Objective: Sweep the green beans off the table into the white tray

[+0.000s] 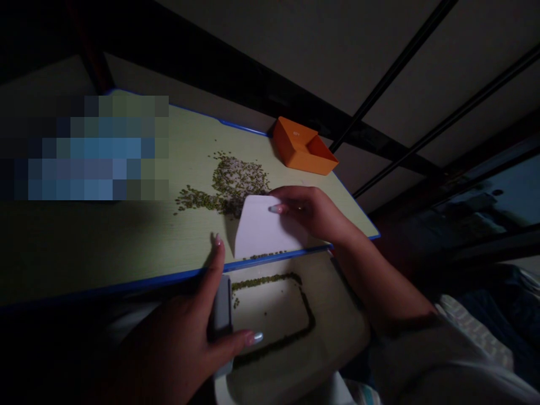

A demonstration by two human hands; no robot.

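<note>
My right hand (314, 211) is closed on a white scraper (264, 225), thumb on its near face. The scraper stands tilted on the tabletop at the front edge, with a few green beans along its foot. Beyond it lies a spread pile of small green beans (240, 177), mung-bean-like, with paler bits among them. Just below the table edge is a clear plastic container (337, 304), beans lining its floor's edges. My left hand (189, 326) grips the container's left side by a grey clip, thumb over the inside and forefinger reaching up to the tabletop.
An orange open box (312, 154) rests at the table's far right. The pale green table (177, 242) has a blue edge. A pixelated patch (97, 157) covers something at the left. Patterned fabric (476, 326) lies at the lower right.
</note>
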